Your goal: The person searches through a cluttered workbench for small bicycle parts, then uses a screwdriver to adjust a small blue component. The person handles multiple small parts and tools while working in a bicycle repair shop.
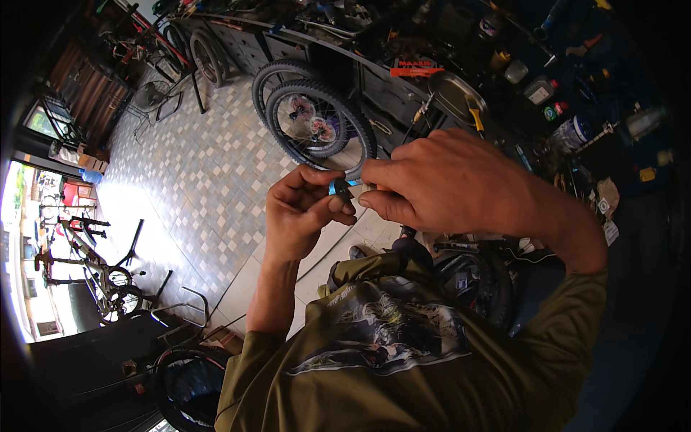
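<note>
Pinched between the thumb and fingers of my left hand (295, 212) is a small blue-teal round metal part (339, 189), with a darker piece along its lower side. My right hand (453, 183) is closed right beside it, thumb against curled index finger, its back turned up. The fingertips of both hands nearly meet at the part. Whatever my right fingers grip, if anything, is too small and too covered to name. Both hands are held up in front of my chest, above the floor.
Two bicycle wheels (348, 104) lean against a dark workbench (385, 90) ahead. On it lie a tray (448, 93), a yellow-handled tool (476, 119) and several bottles. A bicycle (93, 263) stands at the left, another wheel (162, 381) at lower left.
</note>
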`<state>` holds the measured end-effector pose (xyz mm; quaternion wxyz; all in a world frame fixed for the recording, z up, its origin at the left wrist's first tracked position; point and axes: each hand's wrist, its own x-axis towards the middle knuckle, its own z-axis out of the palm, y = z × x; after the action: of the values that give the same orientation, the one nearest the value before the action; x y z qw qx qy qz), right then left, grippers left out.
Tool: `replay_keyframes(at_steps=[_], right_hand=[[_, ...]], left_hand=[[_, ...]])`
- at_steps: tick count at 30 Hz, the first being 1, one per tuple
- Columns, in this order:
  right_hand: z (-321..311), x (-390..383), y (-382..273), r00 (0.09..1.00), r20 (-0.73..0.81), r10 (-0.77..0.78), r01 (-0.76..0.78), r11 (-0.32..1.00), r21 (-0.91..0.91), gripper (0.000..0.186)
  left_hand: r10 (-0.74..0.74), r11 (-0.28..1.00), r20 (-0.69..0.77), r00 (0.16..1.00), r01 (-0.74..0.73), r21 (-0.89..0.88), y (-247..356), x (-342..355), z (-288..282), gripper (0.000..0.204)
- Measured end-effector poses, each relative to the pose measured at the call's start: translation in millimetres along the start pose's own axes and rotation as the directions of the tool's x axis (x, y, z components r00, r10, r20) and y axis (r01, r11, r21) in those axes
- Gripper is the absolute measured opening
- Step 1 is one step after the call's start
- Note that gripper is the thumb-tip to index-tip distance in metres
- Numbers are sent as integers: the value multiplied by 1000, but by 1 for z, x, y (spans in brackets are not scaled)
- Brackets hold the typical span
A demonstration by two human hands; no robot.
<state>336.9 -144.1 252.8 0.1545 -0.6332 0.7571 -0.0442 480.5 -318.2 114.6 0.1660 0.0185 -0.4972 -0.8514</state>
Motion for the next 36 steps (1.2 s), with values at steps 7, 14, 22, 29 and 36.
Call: replay_keyframes(at_steps=[7,14,22,29,36], right_hand=[[2,2,1,999,54,2,-8,994,113,33],[-9,6,-5,975,218,33,-91,961,262,38],[1,2,-7,991,135,26,-41,993,107,35],[8,-3,-5,996,19,-82,83,996,-22,33],[17,-4,-10,995,-47,-87,77,980,-184,28]], left_hand=[[31,995,5,999,-32,96,2,-3,6,32],[67,990,42,997,-71,120,5,-6,7,35],[95,969,80,992,-110,221,6,-10,8,30],[66,979,55,996,-75,188,0,-12,4,28],[27,997,-3,1000,-27,69,-6,-7,6,29]])
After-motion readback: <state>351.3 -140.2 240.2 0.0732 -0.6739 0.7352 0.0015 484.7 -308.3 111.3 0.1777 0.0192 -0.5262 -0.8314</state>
